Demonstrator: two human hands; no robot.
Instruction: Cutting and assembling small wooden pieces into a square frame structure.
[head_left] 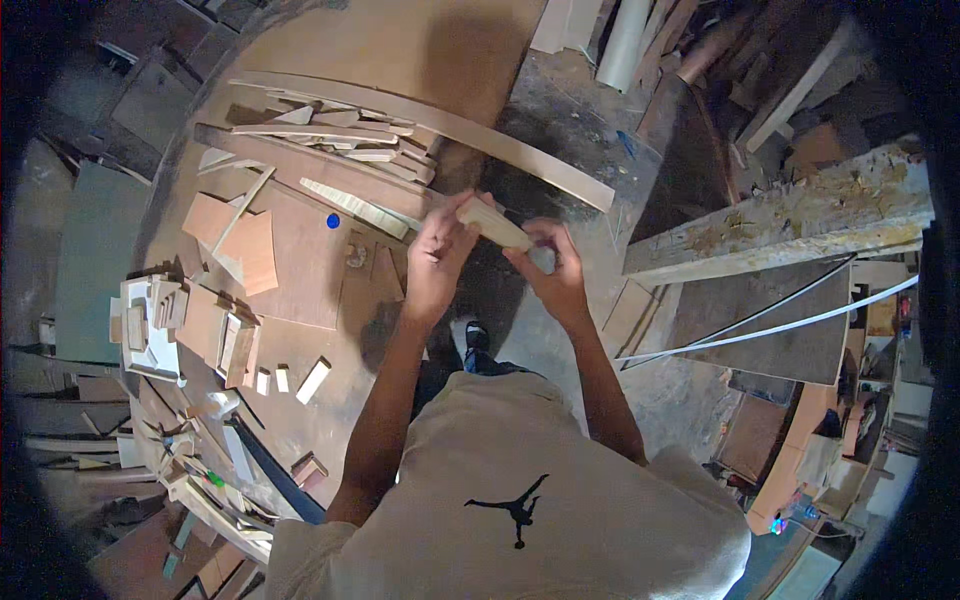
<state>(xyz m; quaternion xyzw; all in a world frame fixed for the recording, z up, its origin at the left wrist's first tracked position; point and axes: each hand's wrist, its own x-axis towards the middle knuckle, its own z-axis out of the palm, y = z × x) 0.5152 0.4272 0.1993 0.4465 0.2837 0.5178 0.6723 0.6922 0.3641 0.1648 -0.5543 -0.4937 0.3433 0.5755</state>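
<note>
A short, pale wooden block [497, 227] is held up in front of me, slanting down to the right. My left hand [440, 250] is closed on its left end, with fingers and thumb pinching the wood. At the other end, my right hand [555, 268] grips the block's tip between thumb and fingers. A whitish patch shows inside the curve of the right hand; I cannot tell what it is. Just left of my left hand lies a pale, tapered wood strip [355, 207] on the worktable [310, 300].
Stacked wood offcuts [370, 140] and a long curved strip [500, 150] lie at the table's far side. A blue cap [333, 221] and several small blocks [313, 380] are at left. A thick, rough timber beam [780, 220] and a white tube [770, 318] extend at right.
</note>
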